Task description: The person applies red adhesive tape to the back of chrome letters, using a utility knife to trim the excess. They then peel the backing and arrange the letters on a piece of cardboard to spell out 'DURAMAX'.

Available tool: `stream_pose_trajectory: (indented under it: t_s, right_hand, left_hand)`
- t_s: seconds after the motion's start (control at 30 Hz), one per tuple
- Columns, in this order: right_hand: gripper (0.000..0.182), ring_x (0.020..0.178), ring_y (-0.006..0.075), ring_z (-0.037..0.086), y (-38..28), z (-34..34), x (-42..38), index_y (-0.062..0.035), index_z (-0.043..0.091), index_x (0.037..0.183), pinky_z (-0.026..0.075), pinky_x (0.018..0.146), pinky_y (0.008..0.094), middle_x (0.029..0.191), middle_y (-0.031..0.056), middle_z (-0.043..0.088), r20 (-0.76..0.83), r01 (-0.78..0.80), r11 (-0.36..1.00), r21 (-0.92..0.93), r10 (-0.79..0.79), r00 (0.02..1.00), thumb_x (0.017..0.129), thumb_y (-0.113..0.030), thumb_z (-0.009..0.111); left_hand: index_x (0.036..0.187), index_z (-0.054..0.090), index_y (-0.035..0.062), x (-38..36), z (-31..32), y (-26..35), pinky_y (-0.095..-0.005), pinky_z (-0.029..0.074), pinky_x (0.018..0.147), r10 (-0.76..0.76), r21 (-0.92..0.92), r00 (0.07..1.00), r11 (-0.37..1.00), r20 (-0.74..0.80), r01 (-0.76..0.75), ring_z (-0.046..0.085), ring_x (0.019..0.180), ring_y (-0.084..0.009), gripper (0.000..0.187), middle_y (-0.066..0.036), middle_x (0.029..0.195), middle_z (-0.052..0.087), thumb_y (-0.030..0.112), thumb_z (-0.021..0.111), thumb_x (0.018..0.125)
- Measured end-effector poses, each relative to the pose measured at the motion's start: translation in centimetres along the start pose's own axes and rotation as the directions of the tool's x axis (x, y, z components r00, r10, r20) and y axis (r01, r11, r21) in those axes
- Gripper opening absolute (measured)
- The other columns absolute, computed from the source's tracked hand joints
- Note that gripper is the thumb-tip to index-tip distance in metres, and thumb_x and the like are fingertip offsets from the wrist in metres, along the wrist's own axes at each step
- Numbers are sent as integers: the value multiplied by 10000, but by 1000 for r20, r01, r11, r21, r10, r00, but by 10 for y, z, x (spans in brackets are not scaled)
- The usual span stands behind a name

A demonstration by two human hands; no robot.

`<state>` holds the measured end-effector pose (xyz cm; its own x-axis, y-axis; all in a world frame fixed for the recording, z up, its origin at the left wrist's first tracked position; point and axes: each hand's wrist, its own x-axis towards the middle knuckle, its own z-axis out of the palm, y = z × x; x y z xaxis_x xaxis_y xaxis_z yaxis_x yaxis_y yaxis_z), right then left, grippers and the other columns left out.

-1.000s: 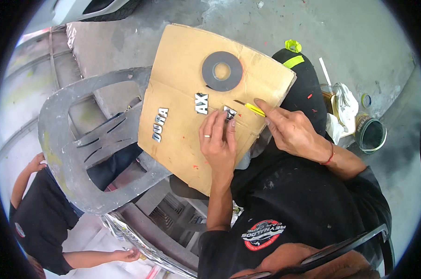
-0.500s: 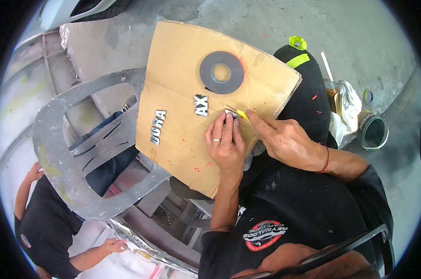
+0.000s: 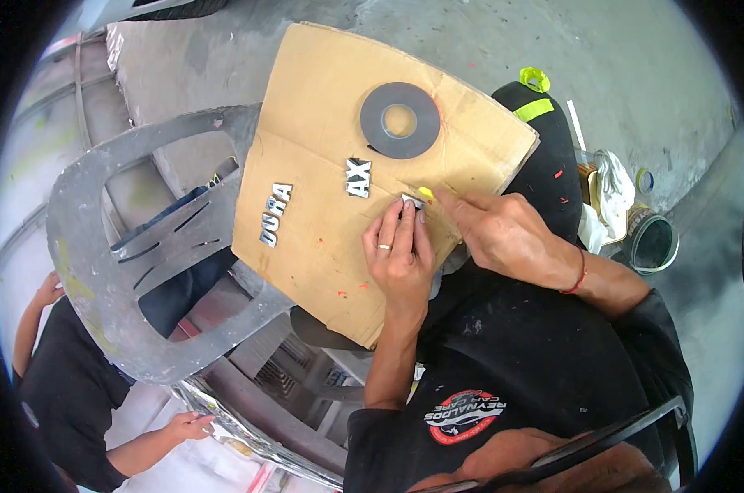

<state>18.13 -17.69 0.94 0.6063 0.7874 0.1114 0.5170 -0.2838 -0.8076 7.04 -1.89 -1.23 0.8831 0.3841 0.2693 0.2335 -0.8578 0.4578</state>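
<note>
My left hand [image 3: 400, 259], with a ring on one finger, pins a small silver-and-black letter emblem [image 3: 413, 201] against the cardboard [image 3: 306, 107]. Its fingertips cover most of the piece. Close on the right, my right hand [image 3: 513, 240] grips a yellow cutter knife [image 3: 425, 193] beside the emblem; the hand hides most of the handle. Other letter emblems lie on the sheet: "AX" [image 3: 358, 177] just left of my fingers and "DURA" [image 3: 275, 215] farther left. Above them rests a roll of dark grey tape [image 3: 372, 123] with a red edge.
Under the cardboard's left side stands a worn grey plastic chair [image 3: 101, 156]. A co-worker in a black shirt [image 3: 68, 370] is at lower left, by a foil-covered strip. On the floor at right are a bucket [image 3: 653, 240] and a white cloth [image 3: 614, 193]. Red scraps dot the cardboard.
The view has shifted slightly. The knife's yellow part has drawn back toward my right hand, and less of it shows. My left hand stays on the emblem.
</note>
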Motion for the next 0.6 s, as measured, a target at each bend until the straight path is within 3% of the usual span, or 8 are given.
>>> stream_pose_trajectory:
  t_s: [0.3,0.6]
  right_hand:
    - [495,660,381,712,-2,3,-7,56,642,1330,577,558,440,853,233,697,-33,-112,993,21,113,993,844,-11,706]
    - [547,689,373,716,-8,12,-8,61,567,1363,584,574,434,881,186,686,10,-44,999,-7,44,999,834,-13,686]
  left_hand:
    - [1117,795,-2,1,-4,-9,-404,540,950,-34,-53,999,998,23,35,679,1064,-319,245,-145,1161,777,-8,793,872]
    - [1113,798,3,1,-4,-12,-385,533,950,-21,-60,999,998,25,23,693,1045,-308,249,-140,1156,781,-19,795,865]
